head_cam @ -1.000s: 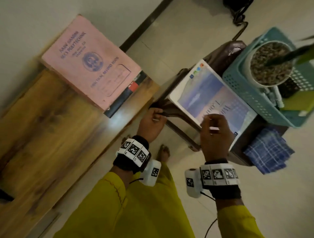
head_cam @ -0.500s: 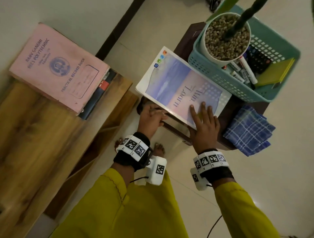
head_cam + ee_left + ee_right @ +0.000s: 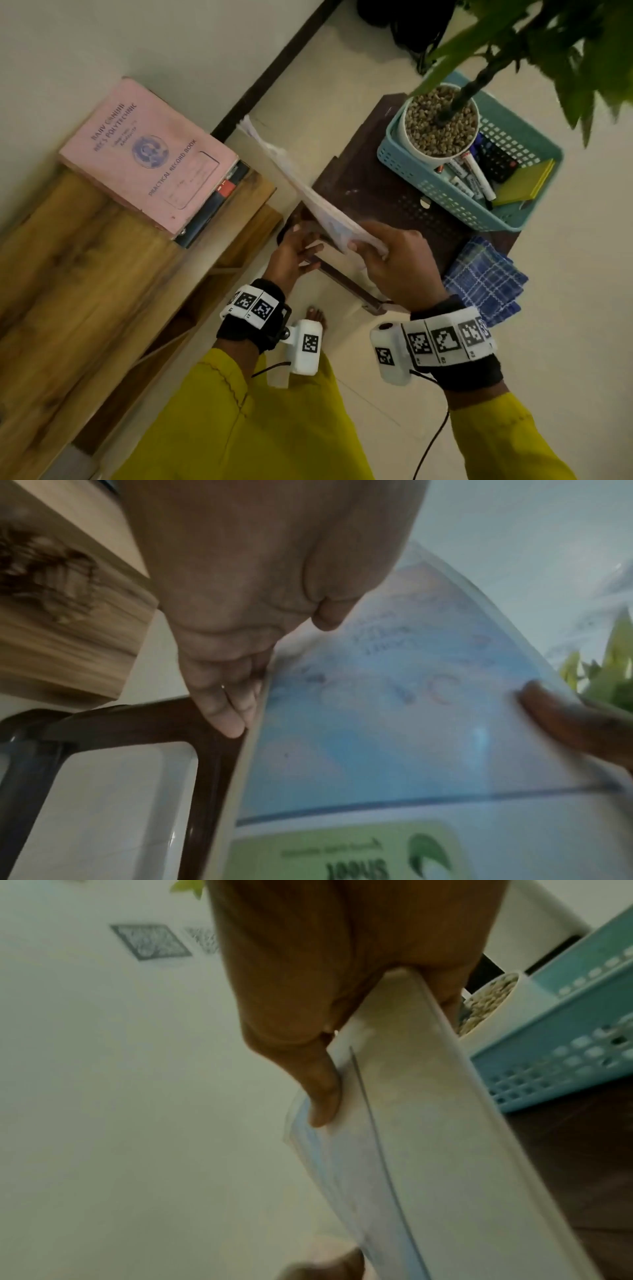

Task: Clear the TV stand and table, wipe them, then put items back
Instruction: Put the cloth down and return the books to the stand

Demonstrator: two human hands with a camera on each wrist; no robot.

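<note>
Your right hand (image 3: pixel 394 263) pinches the near corner of the notebook (image 3: pixel 294 185), thumb on one cover and fingers curled behind the other, so the book stands on edge, clear of the dark brown tabletop (image 3: pixel 373 202). Its long axis runs from that hand up and away toward the wall, leaning left toward the wooden TV stand (image 3: pixel 85 274). Your left hand (image 3: pixel 291 246) is just beside the book's lower edge with straight fingers laid against it, steadying and gripping nothing. The stand lies to the left of the book, so the left hand is nearer to it; I judge the coming move turns on swinging the free far end that way, onto the pink record book (image 3: pixel 147 154), whose cover reads "POLYTECHNIC" and "PRACTICAL RECORD BOOK". The top line is too blurred to read fully. On the notebook's back cover the left wrist view shows a green panel with lettering, upside down and too smeared to trust. On the tabletop sit the teal basket (image 3: pixel 479 212) with the potted plant (image 3: pixel 442 120) and markers, and a blue checked cloth (image 3: pixel 483 281).
</note>
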